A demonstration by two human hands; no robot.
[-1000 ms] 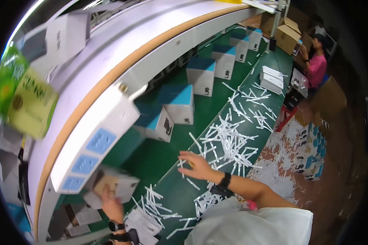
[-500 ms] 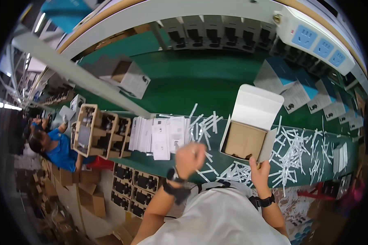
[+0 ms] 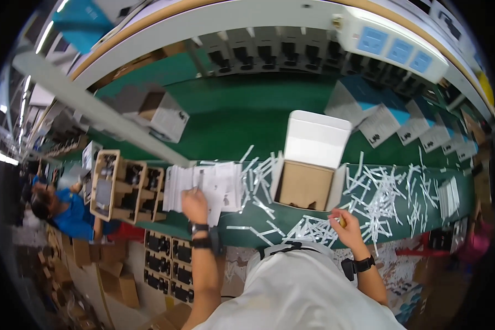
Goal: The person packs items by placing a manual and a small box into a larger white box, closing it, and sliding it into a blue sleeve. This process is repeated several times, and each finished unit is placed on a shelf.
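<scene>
My left hand (image 3: 195,205) rests at the near part of the white printed leaflets (image 3: 225,184), its fingers blurred, so whether it grips one is unclear. One leaflet sticks out askew toward me. An open white carton (image 3: 320,137) stands in front of me with its lid up and a brown cardboard insert (image 3: 305,184) inside. Just off its near right corner is my right hand (image 3: 347,228), fingers curled round a small yellow object (image 3: 342,222) whose kind I cannot make out.
White paper strips (image 3: 382,198) lie scattered about the carton. Left of the leaflets stands a stack of brown trays (image 3: 127,187) with black parts. Closed blue-and-white boxes (image 3: 371,121) line the back right, below a power strip (image 3: 393,47). A co-worker in blue (image 3: 71,214) is far left.
My left hand has moved left, from between the carton and leaflets onto the leaflets. My right hand has come off the carton's edge. The whole view has shifted somewhat.
</scene>
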